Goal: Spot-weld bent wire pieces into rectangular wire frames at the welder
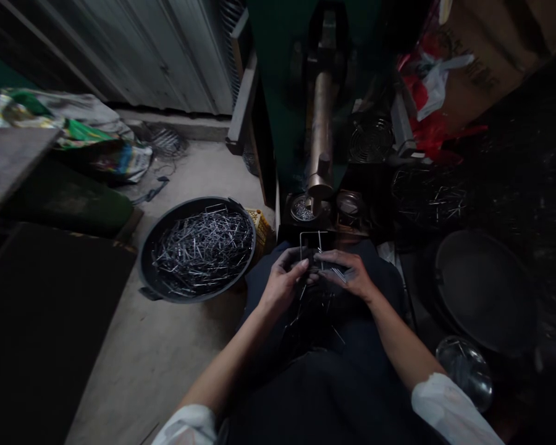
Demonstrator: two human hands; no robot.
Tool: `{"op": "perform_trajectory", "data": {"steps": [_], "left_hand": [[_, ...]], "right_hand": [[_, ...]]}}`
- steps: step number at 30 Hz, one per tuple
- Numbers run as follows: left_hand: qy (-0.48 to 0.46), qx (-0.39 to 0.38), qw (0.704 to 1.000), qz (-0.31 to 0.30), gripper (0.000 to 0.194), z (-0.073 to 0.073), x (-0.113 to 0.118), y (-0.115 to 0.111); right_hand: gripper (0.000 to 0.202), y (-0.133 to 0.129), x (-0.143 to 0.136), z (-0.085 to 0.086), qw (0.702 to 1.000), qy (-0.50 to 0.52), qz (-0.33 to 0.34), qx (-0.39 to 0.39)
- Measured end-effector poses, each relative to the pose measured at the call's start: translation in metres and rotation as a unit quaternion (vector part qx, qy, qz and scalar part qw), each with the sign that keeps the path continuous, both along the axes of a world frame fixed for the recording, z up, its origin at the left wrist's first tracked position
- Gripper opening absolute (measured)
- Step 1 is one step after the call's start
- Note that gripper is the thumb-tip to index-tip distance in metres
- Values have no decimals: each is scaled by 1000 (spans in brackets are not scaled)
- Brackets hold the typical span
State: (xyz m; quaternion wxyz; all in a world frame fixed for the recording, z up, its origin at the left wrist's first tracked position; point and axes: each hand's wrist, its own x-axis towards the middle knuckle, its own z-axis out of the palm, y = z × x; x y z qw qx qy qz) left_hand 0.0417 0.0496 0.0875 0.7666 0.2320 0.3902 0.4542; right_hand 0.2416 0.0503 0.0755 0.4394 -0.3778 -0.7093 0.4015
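- The left hand point(285, 279) is pinching a bent wire frame point(311, 242) between thumb and fingertips, closed narrowly on it and keeping it upright over the lap so that its squared top is rising towards the machine in front.
- The right hand point(347, 274) is curling around a small bundle of loose wire pieces point(334, 271), fingers closed over them, apparently as a ready supply right beside the frame.
- Both hands are meeting just above the dark apron point(324, 371), where a few stray wires are lying, likely caught there by the cloth.
- A round black tub point(154, 272) heaped with bent wires point(201, 247) is sitting on the concrete floor to the person's left, near the knee and within easy reach.
- The brass-coloured electrode arm point(321, 136) of the green machine is standing straight ahead, its tip hanging over a small round dish point(302, 209).
- An empty-looking black basin point(484, 287) is resting on the right, with a clear glass jar point(466, 371) just beside it.
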Motion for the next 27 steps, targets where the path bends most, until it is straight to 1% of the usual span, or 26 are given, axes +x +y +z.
{"op": "perform_trajectory", "data": {"steps": [7,12,17,22,27], "left_hand": [[-1,-1,1000,-2,52,-4,-2,1],[5,-9,1000,0,53,-4,-2,2],[6,0,1000,5,53,-3,-1,3],[-3,9,1000,3,53,1,0,6],[-10,10,1000,7,58,6,0,11]], "right_hand": [[33,1,-1,-2,1000,-4,-5,-7],[33,2,-2,-2,1000,-3,-4,-15],[33,3,-3,-3,1000,0,-6,-20],[33,7,-1,-1,1000,10,-4,-8],[33,16,-2,5,1000,2,5,1]]}}
